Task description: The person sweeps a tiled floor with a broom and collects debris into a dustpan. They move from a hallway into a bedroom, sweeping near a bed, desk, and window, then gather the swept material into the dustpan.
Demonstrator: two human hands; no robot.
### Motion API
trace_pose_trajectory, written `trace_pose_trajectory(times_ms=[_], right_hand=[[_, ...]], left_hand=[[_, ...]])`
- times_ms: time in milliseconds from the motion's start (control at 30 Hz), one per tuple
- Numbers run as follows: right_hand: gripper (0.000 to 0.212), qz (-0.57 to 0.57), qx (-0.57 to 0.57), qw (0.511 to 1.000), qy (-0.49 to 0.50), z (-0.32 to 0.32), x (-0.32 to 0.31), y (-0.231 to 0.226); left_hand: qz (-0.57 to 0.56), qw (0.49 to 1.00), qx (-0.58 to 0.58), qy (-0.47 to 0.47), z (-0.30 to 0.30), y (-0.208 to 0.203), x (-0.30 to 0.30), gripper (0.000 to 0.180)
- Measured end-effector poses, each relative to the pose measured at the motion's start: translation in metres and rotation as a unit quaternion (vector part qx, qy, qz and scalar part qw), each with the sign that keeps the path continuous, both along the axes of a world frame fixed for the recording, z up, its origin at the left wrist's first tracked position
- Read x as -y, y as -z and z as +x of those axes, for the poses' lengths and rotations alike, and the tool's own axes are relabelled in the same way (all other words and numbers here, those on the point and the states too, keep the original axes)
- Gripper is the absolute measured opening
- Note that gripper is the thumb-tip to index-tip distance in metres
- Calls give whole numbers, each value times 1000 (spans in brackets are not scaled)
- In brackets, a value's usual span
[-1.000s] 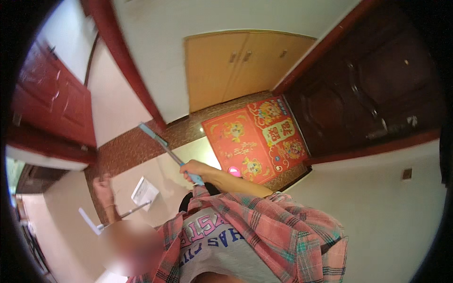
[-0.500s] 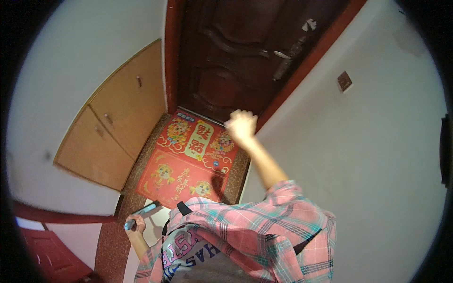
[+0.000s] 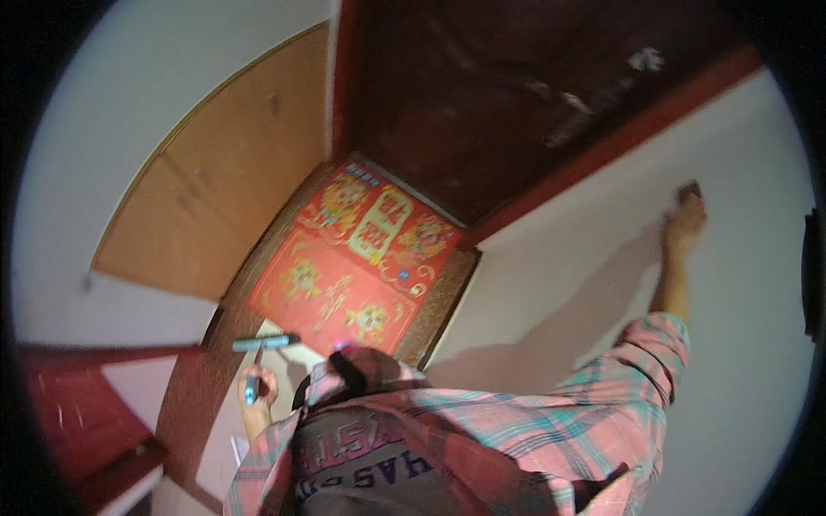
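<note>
My left hand (image 3: 265, 387), at lower left, is closed round the blue handle of a small T-shaped squeegee (image 3: 267, 343). The tool's long light-blue head points away from me, above the pale floor beside the mat. Far to the right, my right arm is stretched out to the wall. There, my right hand (image 3: 687, 222) touches a dark wall switch (image 3: 689, 191) and covers part of it. Blur smears its fingers, so how they are bent cannot be made out.
A red patterned doormat (image 3: 344, 297) lies before a dark brown door (image 3: 465, 112) with a red-brown frame. On the left stands a low wooden cabinet (image 3: 215, 172). A red panelled door (image 3: 82, 413) shows at lower left. The white wall (image 3: 551, 301) runs along my right.
My right hand has gone from above the mat's far corner to the wall switch. The left hand has turned the squeegee. My view has shifted, and an arm shadow now falls on the wall.
</note>
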State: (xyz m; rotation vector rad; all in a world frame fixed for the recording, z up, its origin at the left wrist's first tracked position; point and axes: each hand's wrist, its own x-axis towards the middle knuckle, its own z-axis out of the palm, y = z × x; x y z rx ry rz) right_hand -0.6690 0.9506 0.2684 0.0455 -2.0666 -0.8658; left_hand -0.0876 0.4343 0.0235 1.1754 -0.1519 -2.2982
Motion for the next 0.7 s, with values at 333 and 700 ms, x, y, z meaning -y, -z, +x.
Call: trace_pose_trajectory(times_ms=[333, 700], right_hand=[[53, -50, 328, 943, 11, -31, 166, 125], [57, -19, 996, -1, 82, 571, 536, 210]], left_hand=[[61, 973, -151, -162, 33, 22, -6, 26], [-65, 964, 214, -145, 109, 62, -8, 33]])
